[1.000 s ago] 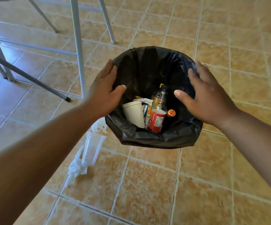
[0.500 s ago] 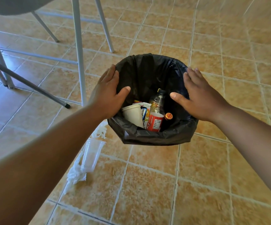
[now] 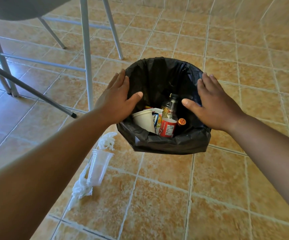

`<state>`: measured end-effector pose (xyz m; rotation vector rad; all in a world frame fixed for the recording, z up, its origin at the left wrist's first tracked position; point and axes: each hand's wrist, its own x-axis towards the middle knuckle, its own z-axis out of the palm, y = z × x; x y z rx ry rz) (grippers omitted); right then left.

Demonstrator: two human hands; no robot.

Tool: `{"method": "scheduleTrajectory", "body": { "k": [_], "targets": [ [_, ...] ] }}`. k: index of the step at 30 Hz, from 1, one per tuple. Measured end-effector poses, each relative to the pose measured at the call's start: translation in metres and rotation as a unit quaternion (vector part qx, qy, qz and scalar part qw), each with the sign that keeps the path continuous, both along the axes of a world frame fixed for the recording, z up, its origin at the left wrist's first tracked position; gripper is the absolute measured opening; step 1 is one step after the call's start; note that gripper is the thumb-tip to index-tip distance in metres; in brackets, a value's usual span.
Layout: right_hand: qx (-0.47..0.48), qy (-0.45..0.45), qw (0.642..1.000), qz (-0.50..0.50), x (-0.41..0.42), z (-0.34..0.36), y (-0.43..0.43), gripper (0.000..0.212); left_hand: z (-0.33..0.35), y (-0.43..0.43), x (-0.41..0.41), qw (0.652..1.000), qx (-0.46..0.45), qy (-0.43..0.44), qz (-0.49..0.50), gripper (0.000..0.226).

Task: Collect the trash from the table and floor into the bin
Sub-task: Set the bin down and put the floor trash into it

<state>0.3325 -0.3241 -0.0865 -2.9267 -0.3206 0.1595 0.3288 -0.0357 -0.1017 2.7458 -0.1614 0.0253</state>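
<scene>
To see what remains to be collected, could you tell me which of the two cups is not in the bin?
The clear plastic cup, lying on the floor tiles beside crumpled white tissue; the white cup already sits inside the bin.

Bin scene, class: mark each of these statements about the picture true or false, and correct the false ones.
1. Both hands rest on the bin's rim. True: left hand, right hand, bin.
2. The clear plastic cup is inside the bin. False: it lies on the floor beside it.
3. A bottle with a red label is in the bin. True.
4. The bin liner is white. False: it is black.
5. White crumpled paper lies by the cup. True.
</scene>
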Motion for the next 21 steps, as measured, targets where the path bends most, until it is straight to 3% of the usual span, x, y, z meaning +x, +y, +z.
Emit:
{"method": "scheduleTrajectory", "body": {
  "k": [11, 18, 21],
  "targets": [
    [0.013, -0.019, 1.0, -0.002, 0.001, -0.007, -0.003, 0.094, 0.003, 0.001, -0.004, 0.995, 0.098, -0.001, -0.007, 0.081],
    [0.012, -0.015, 1.0, -0.003, 0.001, -0.004, -0.001, 0.095, 0.003, 0.002, -0.004, 0.998, 0.066, -0.011, -0.009, 0.076],
    [0.013, -0.013, 1.0, -0.003, 0.0, -0.004, -0.002, 0.096, -0.002, 0.011, -0.005, 0.997, -0.021, -0.07, 0.019, 0.069]
  ]
}}
